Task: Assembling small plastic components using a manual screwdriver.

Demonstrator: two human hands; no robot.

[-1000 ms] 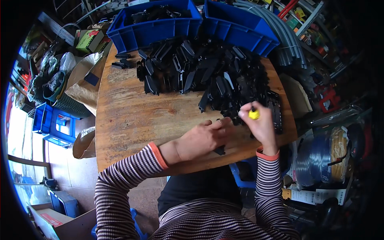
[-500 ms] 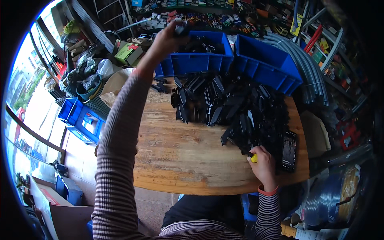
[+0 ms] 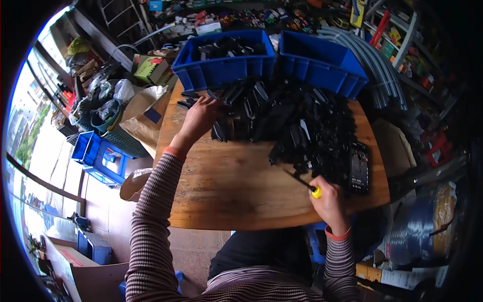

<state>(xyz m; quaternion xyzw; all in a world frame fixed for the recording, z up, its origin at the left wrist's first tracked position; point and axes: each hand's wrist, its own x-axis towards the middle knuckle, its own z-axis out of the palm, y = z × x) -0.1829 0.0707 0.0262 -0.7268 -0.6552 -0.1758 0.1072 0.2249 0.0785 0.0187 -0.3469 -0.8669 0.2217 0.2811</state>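
Observation:
A screwdriver [image 3: 315,192] with a yellow handle is held in my right hand [image 3: 328,201], its dark shaft slanting up and left over the bare wood. My left hand [image 3: 199,120] is at the left edge of a pile of black plastic parts [image 3: 297,113], palm down. Its fingers are bent and apart, with the tips partly lost against the black parts; I see nothing held in them. A few black parts [image 3: 188,99] lie on the table just left of that hand.
The wooden table [image 3: 226,186] carries the pile. Behind it stand a blue bin [image 3: 226,68] with black parts in it and a second blue bin [image 3: 322,73]. A phone [image 3: 359,168] lies at the right. Brown paper [image 3: 143,118] hangs by the left edge.
My left hand has come down from above the left blue bin to the pile's left edge. The dark thing at its fingers is gone. The screwdriver has moved clear of the pile.

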